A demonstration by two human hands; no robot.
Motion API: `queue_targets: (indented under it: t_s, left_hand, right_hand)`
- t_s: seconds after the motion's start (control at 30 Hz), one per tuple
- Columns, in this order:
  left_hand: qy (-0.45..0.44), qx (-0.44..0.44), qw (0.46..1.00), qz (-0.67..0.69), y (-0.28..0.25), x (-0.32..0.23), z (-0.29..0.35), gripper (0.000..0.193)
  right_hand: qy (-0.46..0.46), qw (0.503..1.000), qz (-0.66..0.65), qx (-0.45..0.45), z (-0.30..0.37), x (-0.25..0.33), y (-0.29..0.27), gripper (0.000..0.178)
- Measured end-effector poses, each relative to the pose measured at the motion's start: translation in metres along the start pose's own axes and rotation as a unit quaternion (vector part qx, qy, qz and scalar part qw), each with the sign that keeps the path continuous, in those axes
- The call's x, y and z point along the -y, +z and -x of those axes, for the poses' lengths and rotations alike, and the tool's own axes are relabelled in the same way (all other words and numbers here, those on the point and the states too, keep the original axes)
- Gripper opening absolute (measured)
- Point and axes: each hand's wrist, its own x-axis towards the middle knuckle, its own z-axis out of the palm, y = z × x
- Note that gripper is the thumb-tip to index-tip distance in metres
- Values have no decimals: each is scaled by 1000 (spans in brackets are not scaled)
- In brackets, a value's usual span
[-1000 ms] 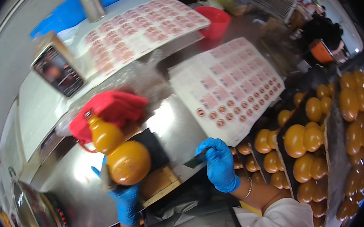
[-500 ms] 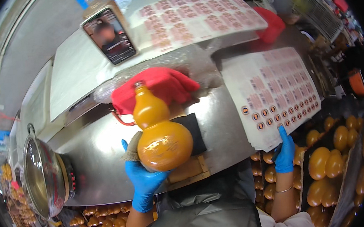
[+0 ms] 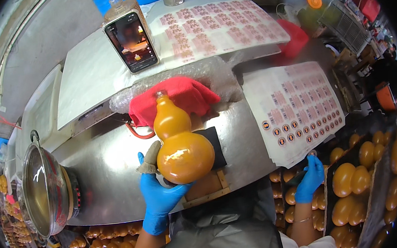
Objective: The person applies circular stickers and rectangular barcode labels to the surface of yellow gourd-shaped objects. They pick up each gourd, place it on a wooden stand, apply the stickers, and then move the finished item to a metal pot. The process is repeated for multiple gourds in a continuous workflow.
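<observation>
A glossy amber gourd-shaped bottle [image 3: 185,156] stands tilted over the steel table. My left hand [image 3: 161,197] in a blue glove holds its lower bulb from below and the left, with a grey cover on the thumb or a finger. My right hand [image 3: 310,180], also gloved in blue, is just off the lower edge of the sticker sheet [image 3: 275,80]. Its fingertips pinch a small round sticker [image 3: 312,152], and a thin dark object [image 3: 297,177] lies in the palm. The sheet carries rows of pink printed labels and round dark emblems.
A red cloth [image 3: 172,98] lies behind the bottle on crumpled clear wrap. A wide metal pot [image 3: 37,187] stands at left. Farther back, a phone [image 3: 131,42] leans on a jar beside another label sheet [image 3: 217,24]. Crates of amber gourd bottles [image 3: 347,179] sit below the table.
My right hand has drawn back from the sheet's lower edge, now with a round sticker at its fingertips. A gap shows in the emblem row. My left hand keeps holding the bottle.
</observation>
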Motion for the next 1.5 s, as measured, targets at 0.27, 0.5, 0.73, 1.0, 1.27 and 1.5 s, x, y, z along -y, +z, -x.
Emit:
queue_targets:
  t_s: [0.27, 0.5, 0.73, 1.0, 1.27, 1.5]
  left_hand:
    - [46, 76, 995, -46, -8, 22, 0, 92]
    - [-130, 70, 936, 320, -8, 0, -52, 63]
    - [-148, 100, 936, 305, 2, 1, -72, 72]
    - [-173, 98, 920, 337, 3, -1, -76, 77]
    - [-187, 79, 910, 362, 1, -2, -71, 79]
    - [-216, 57, 912, 344, 5, -13, -76, 82]
  right_hand:
    - [-185, 751, 92, 627, 52, 136, 135, 13]
    - [-331, 426, 292, 790, 79, 234, 274, 30]
    - [-338, 380, 388, 769, 82, 241, 304, 29]
    - [50, 715, 80, 693, 95, 159, 241, 28]
    - [123, 760, -18, 638, 108, 138, 233, 25]
    - [128, 757, -20, 641, 104, 137, 234, 17]
